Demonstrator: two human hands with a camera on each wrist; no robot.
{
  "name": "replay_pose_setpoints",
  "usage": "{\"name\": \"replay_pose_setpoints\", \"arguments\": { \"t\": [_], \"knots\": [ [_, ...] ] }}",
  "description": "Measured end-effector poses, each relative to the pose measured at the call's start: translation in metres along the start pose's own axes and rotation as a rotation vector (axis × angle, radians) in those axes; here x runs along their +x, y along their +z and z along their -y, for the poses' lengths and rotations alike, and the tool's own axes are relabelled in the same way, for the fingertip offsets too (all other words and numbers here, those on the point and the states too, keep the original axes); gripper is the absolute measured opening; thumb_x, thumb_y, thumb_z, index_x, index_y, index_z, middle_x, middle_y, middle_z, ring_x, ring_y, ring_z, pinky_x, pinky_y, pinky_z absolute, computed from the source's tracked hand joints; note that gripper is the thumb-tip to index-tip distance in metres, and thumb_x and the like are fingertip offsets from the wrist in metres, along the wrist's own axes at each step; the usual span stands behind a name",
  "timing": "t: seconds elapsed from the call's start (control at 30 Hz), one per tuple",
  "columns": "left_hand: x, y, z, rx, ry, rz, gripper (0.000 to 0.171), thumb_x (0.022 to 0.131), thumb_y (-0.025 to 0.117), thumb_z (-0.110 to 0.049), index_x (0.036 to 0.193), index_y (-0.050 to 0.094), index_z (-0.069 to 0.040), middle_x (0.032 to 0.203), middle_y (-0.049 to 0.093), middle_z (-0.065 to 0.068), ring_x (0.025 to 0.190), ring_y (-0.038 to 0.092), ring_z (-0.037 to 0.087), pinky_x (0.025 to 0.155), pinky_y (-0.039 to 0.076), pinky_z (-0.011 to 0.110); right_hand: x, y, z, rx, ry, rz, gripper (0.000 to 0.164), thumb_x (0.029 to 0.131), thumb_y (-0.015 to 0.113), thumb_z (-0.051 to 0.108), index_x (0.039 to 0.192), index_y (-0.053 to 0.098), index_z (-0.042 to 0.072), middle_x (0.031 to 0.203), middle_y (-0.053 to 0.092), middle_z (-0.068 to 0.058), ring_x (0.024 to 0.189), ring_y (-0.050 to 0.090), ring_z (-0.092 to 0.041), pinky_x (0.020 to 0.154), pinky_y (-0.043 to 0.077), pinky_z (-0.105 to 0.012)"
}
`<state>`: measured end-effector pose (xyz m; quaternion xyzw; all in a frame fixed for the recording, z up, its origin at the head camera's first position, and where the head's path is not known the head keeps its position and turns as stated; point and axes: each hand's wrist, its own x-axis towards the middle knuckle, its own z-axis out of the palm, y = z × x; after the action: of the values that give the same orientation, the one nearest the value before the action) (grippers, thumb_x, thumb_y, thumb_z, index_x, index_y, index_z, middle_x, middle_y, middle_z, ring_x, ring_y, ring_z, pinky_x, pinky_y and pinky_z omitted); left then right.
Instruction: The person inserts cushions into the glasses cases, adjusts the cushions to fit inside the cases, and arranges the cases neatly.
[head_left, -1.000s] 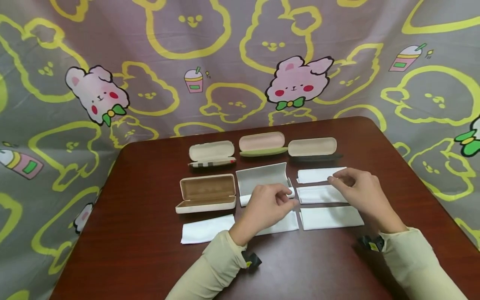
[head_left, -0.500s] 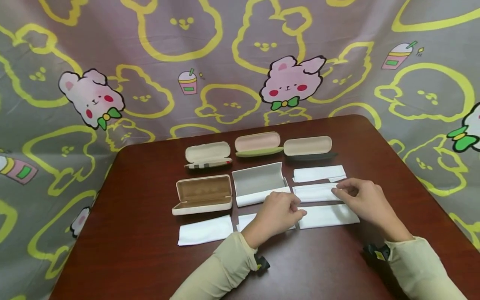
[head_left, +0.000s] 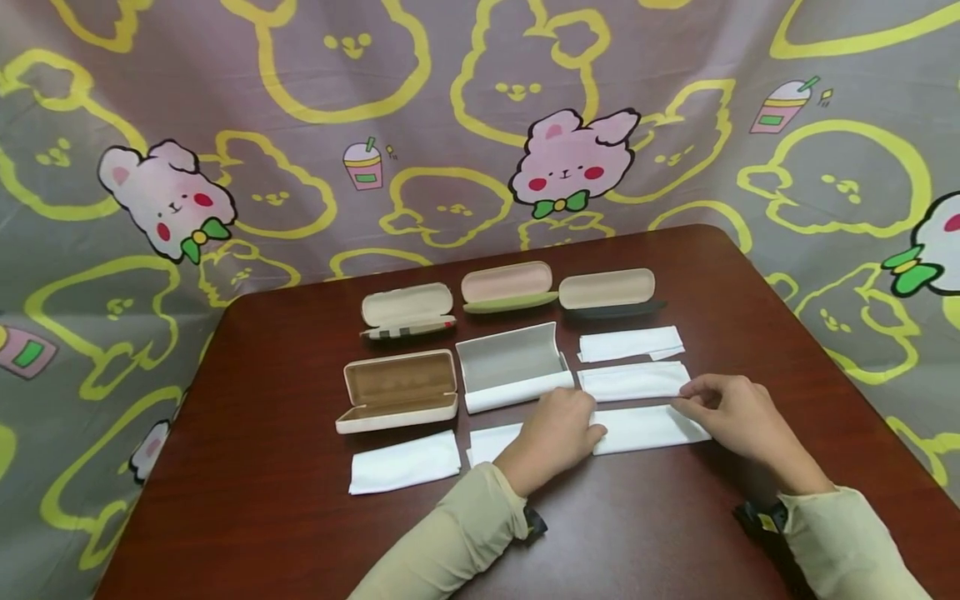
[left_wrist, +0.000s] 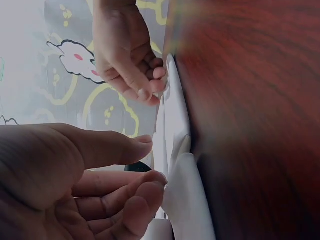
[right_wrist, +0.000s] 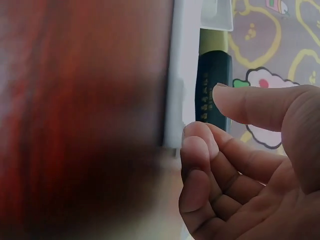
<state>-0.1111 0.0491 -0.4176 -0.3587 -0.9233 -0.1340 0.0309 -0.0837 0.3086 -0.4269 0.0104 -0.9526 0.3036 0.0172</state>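
Several folded white cloths lie on the table. My left hand (head_left: 553, 437) is at the left end of the front-right cloth (head_left: 648, 429), overlapping the front-middle cloth (head_left: 491, 442). In the left wrist view its fingers are loosely bent, with a gap to the thumb. My right hand (head_left: 738, 417) is at that front-right cloth's right end, fingertips beside its corner. The right wrist view shows the thumb (right_wrist: 260, 106) apart from the bent fingers, nothing between them. Behind lie the second cloth (head_left: 633, 381) and a third (head_left: 630, 343); a further cloth (head_left: 405, 462) lies front left.
Lidded glasses cases stand open behind the cloths: a brown-lined one (head_left: 401, 379), a grey-lined white one (head_left: 510, 362), a checked one (head_left: 408, 308), a green one (head_left: 510, 287) and a dark one (head_left: 609, 292). A patterned curtain (head_left: 442, 83) hangs behind the table (head_left: 262, 433).
Both hands have come nearer the front edge, from the rear right cloths to the front-right cloth. The left hand has also shifted right. Cloths and cases stay in place while the view drifts slightly.
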Motion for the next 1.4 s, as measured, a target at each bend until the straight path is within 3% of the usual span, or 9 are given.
{"name": "replay_pose_setpoints", "arguments": {
  "t": [0.17,0.37,0.73,0.97,1.13,1.4],
  "knots": [
    [0.003,0.003,-0.001,0.019,-0.027,0.024,0.035,0.084,0.078,-0.026,0.059,0.055,-0.015,0.063,0.058,-0.001,0.062,0.062,0.019,0.058,0.05,0.032,-0.002,0.0,-0.006,-0.02,0.003,0.025,0.025,0.084,0.082,0.026,0.094,0.074,0.004,0.073,0.06,0.003,0.068,0.052,-0.016,0.056,0.039,-0.029],
    [0.005,0.008,-0.006,0.03,-0.1,0.057,0.034,0.082,0.077,-0.024,0.059,0.054,-0.015,0.062,0.057,0.001,0.056,0.062,0.02,0.045,0.047,0.032,-0.002,-0.003,-0.01,-0.032,-0.015,0.054,0.023,0.084,0.081,0.022,0.096,0.073,0.004,0.07,0.056,0.005,0.065,0.05,-0.013,0.056,0.037,-0.028],
    [0.007,0.013,-0.006,0.088,-0.114,0.008,0.026,0.084,0.078,-0.02,0.065,0.061,-0.013,0.065,0.062,0.003,0.057,0.064,0.021,0.043,0.047,0.032,0.001,-0.006,-0.013,-0.03,-0.042,0.107,0.015,0.084,0.08,0.016,0.093,0.07,0.01,0.071,0.056,0.005,0.062,0.05,-0.012,0.055,0.039,-0.029],
    [0.012,0.015,-0.006,0.037,-0.155,0.041,0.02,0.082,0.074,-0.016,0.067,0.06,-0.014,0.064,0.059,0.001,0.056,0.061,0.02,0.043,0.045,0.034,0.001,-0.004,-0.014,-0.025,-0.012,0.135,0.014,0.084,0.078,0.015,0.082,0.064,0.014,0.069,0.053,0.002,0.061,0.047,-0.016,0.053,0.036,-0.031],
    [0.01,0.015,-0.006,-0.004,-0.12,0.022,0.013,0.077,0.073,-0.011,0.07,0.063,-0.016,0.068,0.056,-0.002,0.06,0.059,0.016,0.048,0.045,0.03,-0.003,-0.005,-0.016,-0.015,-0.001,0.084,0.013,0.084,0.078,0.012,0.082,0.065,0.014,0.072,0.055,0.002,0.065,0.047,-0.018,0.056,0.036,-0.032],
    [0.01,0.009,-0.005,-0.194,-0.133,0.021,0.012,0.076,0.071,-0.009,0.081,0.062,-0.016,0.066,0.055,-0.009,0.064,0.056,0.012,0.057,0.043,0.025,-0.006,-0.01,-0.015,0.115,0.045,0.094,0.01,0.087,0.077,0.011,0.086,0.067,0.011,0.075,0.058,-0.004,0.068,0.051,-0.02,0.055,0.042,-0.03]
  ]
}}
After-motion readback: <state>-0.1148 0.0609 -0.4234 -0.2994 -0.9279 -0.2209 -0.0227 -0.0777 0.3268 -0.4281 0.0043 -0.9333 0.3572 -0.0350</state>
